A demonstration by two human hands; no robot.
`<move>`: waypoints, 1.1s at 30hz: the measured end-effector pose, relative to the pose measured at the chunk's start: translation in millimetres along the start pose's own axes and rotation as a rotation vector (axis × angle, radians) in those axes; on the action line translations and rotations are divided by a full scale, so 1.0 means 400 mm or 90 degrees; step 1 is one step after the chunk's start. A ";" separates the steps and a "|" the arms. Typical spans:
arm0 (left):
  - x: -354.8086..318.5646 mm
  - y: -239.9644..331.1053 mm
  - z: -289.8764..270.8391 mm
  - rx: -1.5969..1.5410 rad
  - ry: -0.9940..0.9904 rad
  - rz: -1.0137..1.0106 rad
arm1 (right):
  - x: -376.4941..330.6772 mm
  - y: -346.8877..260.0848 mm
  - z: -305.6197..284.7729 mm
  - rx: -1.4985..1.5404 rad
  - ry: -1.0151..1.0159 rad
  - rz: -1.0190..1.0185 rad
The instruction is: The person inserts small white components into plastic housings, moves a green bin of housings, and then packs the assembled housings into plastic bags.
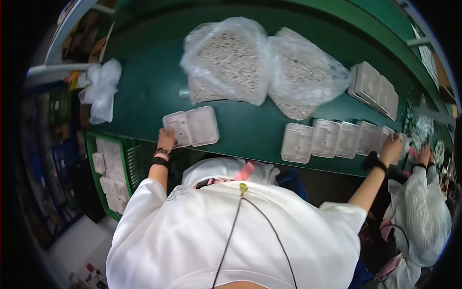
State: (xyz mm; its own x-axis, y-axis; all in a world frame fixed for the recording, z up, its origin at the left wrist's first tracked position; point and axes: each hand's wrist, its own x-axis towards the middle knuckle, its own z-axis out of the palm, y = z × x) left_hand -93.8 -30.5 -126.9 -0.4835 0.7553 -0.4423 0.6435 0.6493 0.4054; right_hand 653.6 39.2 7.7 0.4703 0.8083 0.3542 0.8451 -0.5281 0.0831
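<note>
Near the table's front edge on the left, my left hand grips the outer rim of a shallow, pale translucent plastic box. A second box of the same kind lies against its right side; they may be two halves of one hinged box. My right arm reaches far out to the right. There, my right hand is closed at the end of a row of similar boxes, its fingers on a plastic box that it partly hides. Small dark specks show inside several boxes.
Two clear bags of small pale pieces lie on the green table. Stacked plastic boxes stand at the right. A crumpled plastic bag and green crate are left. A co-worker's hand works at far right.
</note>
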 end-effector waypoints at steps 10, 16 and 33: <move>0.000 0.029 -0.082 0.170 -0.085 0.154 | -0.695 -1.014 -0.245 0.598 -0.557 -0.519; 0.048 0.051 -0.072 0.224 -0.143 0.329 | -0.731 -1.139 -0.146 0.336 -0.591 -0.568; 0.048 0.256 0.026 0.020 -0.581 0.285 | -0.739 -1.069 -0.122 0.114 -0.366 -0.357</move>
State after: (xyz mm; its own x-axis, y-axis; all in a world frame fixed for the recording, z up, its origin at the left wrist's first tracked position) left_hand -31.1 49.7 -102.1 0.4350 0.5642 -0.7018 0.6755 0.3109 0.6686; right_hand 140.8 13.3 -87.2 -0.0182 0.9726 -0.2318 0.9981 0.0039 -0.0620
